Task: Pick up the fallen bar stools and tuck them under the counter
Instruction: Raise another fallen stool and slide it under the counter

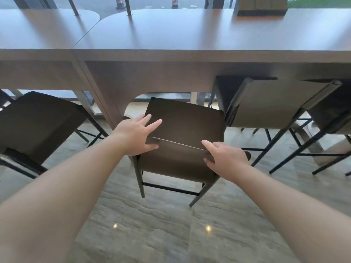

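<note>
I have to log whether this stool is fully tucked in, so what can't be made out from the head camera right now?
- Middle stool: front legs hidden beneath its own seat; the counter hides the floor ahead.
- Left stool: cut off by the frame's left edge.
- Far-right stool: cut off by the right edge.
- Left hand and right hand: fingertips hidden behind the backrest.

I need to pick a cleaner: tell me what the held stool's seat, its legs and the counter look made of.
Stool seat: dark brown leather or vinyl, matte, with a stitched edge.
Legs: likely black-painted metal, thin and uniform.
Counter: brown wood-look laminate or veneer, smooth with a soft sheen from the window light.
</note>
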Available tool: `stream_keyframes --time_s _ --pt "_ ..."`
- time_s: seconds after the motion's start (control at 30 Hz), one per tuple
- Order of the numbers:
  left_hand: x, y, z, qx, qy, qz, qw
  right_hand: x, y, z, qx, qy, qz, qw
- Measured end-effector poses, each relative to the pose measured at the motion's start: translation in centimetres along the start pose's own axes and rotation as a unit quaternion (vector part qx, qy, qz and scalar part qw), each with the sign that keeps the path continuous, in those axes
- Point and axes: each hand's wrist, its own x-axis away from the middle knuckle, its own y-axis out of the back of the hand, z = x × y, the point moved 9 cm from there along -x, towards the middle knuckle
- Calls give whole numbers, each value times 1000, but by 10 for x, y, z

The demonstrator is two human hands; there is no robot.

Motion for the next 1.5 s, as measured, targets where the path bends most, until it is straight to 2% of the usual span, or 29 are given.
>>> stream_keyframes --time_s 0.17,0.4,0.57,0.7,0.77,0.97,1.13,1.23,1.5 --pt "-20 -13 13 -10 18 3 1000 -7 2 -1 1 -9 -21 1000" --pt "0 -37 63 0 38 5 999 -40 -2 57 7 33 -21 999" --pt "8 -57 83 -11 10 52 999 -57 -6 87 30 53 -24 998" --pt "2 -58 85 -13 -45 46 998 -62 1 91 57 52 -43 996" --pt "-1 -59 88 5 -42 39 998 -65 2 91 59 44 -55 996" --pt "-13 -56 82 59 -4 5 998 -85 6 64 63 13 -78 995" --pt "-39 -37 48 10 -17 -59 998 -104 15 12 70 17 -98 993" --pt "-51 -29 53 -14 -11 -83 996 -116 17 1 74 23 -108 991" --pt "-77 -15 67 -35 -22 -72 997 -145 26 -11 69 5 -78 995"
